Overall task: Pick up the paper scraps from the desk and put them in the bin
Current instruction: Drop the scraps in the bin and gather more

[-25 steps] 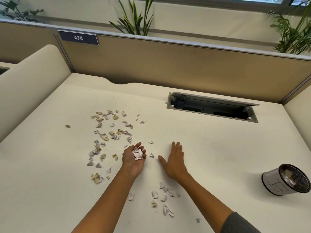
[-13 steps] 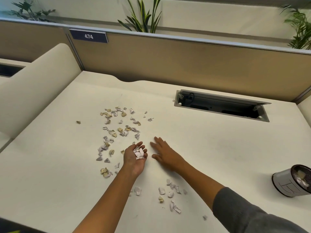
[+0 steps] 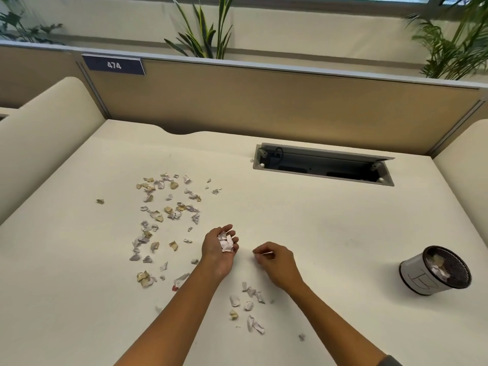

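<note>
Nearest the viewer, a small cluster of torn white and tan paper scraps (image 3: pixel 249 303) lies on the cream desk top (image 3: pixel 330 233), just nearer than the two hands. The right hand (image 3: pixel 274 261) is curled knuckles-up with thumb and fingertips pinched together at the desk surface; whether a scrap sits between them is too small to tell. Just left of it, the left hand (image 3: pixel 220 247) is cupped palm-up, cradling a little heap of collected scraps (image 3: pixel 225 241).

These bits look featherlight, limp and crumpled, so they will likely cling flat to the surface. A fingertip pinch at a raised edge suits them, and a cupped palm must stay level or they spill.

Beyond and left of the left hand spreads the main scatter of scraps (image 3: pixel 163 212). Well right of the right hand, the small grey cylindrical bin (image 3: pixel 422 273) already holds some paper.
</note>
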